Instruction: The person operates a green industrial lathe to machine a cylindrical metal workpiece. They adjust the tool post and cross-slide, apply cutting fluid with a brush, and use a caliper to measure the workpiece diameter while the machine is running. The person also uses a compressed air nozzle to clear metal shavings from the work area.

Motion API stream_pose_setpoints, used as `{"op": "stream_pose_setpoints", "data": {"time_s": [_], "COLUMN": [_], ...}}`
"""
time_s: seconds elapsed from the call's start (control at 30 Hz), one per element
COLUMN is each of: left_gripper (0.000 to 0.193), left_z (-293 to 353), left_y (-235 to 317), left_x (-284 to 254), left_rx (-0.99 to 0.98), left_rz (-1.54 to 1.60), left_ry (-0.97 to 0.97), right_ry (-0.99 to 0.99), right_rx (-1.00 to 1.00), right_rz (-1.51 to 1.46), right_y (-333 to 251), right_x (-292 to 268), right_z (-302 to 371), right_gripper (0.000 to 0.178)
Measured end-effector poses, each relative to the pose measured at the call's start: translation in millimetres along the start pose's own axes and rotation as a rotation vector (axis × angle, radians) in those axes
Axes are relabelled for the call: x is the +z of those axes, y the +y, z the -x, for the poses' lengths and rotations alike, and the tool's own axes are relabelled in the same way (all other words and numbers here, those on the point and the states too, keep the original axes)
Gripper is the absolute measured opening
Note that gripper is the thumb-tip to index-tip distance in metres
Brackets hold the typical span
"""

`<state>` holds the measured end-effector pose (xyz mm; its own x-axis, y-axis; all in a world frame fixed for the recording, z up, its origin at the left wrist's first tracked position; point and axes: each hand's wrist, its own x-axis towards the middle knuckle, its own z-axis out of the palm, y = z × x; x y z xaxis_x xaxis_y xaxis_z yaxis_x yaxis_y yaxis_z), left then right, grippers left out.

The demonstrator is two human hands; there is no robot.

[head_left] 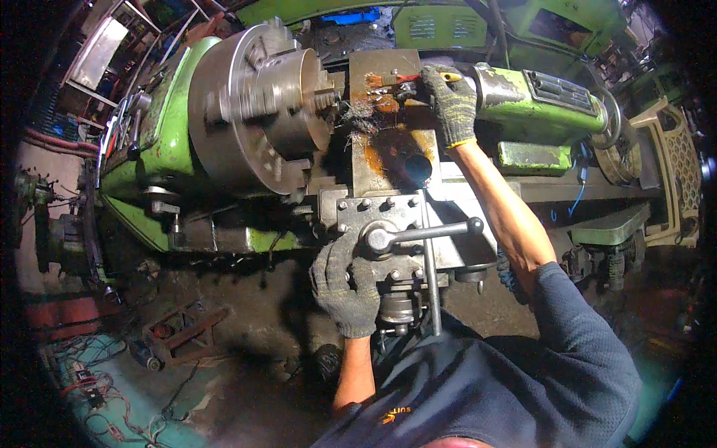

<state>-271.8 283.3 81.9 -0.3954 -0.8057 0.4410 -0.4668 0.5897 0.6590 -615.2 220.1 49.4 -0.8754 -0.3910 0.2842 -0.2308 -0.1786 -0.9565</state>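
Observation:
In my gloved right hand (453,106), closed around its handle, is a brush (388,80) with reddish bristles. The bristles lie over an oil-stained metal block (385,63) beside the chuck. My left hand (343,287), also gloved, rests against the left side of the lathe's tool post (382,213), fingers spread and holding nothing. A lever (433,233) with a ball end sits on top of the tool post. To the left, the large chuck (224,112) carries a cylindrical metal workpiece (291,97); both are blurred as if turning. Dark metal shavings (364,119) cluster near the workpiece's end.
The green tailstock (538,108) with its handwheel (611,118) stands right of my right hand. A long metal rod (432,276) leans in front of the carriage. Cables (112,418) and a rusty metal frame (187,328) lie on the floor at left.

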Motion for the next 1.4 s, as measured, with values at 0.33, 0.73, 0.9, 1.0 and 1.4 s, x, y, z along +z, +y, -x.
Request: {"op": "stream_pose_setpoints", "data": {"time_s": [0.33,0.73,0.9,1.0,1.4], "left_gripper": [0.033,0.036,0.039,0.039,0.037], "left_z": [3,2,7,6,4], "left_y": [-10,-10,-15,-16,-11], "left_x": [4,0,1,0,-1], "left_rx": [-0.022,-0.01,0.021,0.026,0.013], "left_rz": [0.02,-0.014,-0.015,-0.035,0.005], "left_ry": [-0.027,-0.057,-0.05,-0.076,-0.048], "right_ry": [-0.015,-0.155,-0.257,-0.314,-0.435], "right_rx": [-0.175,-0.405,-0.145,-0.147,-0.127], "right_rz": [0.177,0.304,0.135,0.175,0.144], "right_y": [-5,-30,-27,-18,0], "right_x": [-1,10,25,31,37], "right_z": [17,22,25,21,6], "right_gripper": [0.018,0.02,0.019,0.019,0.019]}}
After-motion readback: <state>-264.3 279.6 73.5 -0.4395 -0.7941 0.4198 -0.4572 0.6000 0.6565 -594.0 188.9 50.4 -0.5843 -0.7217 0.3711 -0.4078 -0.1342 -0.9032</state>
